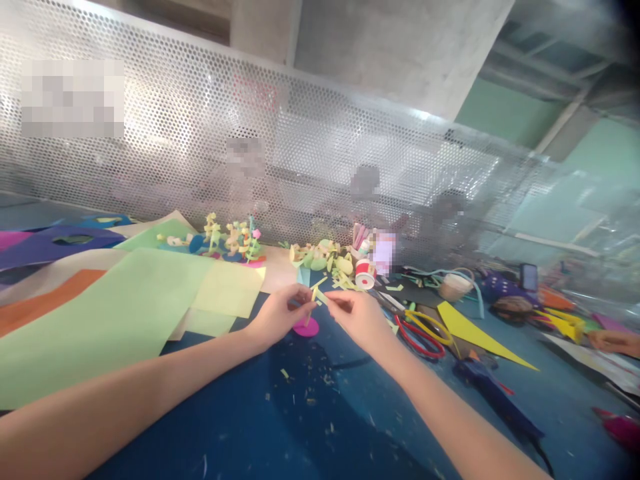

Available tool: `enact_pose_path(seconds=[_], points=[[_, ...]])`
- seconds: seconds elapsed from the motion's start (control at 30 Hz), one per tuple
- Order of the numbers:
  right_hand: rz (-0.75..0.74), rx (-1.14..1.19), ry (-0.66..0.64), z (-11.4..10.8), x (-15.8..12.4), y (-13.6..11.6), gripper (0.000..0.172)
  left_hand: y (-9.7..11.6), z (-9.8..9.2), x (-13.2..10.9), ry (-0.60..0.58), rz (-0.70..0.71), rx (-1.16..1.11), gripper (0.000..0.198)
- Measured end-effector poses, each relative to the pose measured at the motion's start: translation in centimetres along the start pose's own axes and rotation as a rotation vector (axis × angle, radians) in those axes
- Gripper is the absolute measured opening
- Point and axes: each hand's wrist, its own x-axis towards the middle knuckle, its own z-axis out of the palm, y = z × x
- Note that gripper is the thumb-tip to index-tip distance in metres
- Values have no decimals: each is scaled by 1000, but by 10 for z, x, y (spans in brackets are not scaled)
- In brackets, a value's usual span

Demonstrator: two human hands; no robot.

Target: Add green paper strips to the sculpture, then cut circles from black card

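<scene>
My left hand (281, 313) and my right hand (356, 315) meet over the blue table (280, 427), each pinching a small yellow-green paper strip (317, 297) held between them. A pink paper disc (306, 327) lies on the table just under my left fingers. Both hands have their fingers pressed together on the strip. Tiny paper scraps lie scattered on the table below my hands.
Large green, yellow and orange paper sheets (125, 300) lie at the left. Small paper figures (233, 241) and clippings (325, 261) sit by the perforated metal screen (200, 133). Scissors (423, 330), a yellow paper triangle (475, 333), a tape roll (365, 273) and a cup (454, 287) lie to the right.
</scene>
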Motion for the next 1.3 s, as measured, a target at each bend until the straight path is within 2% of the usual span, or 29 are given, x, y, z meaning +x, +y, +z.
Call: enact_pose_path(seconds=[0.83,1.0,1.17,1.3], points=[[20,35,12,4,-5,-4,27,-3,-1,1,25,6,-24,15],[2,51,16,6,-7,-4,26,-5,0,0,31,-6,-40,24],[-47,40,37,7,-9,-3,24,-6,-1,0,23,41,-43,17],[-108,-12,113,7,-6,-2,21,-4,-1,0,0,50,-53,16]])
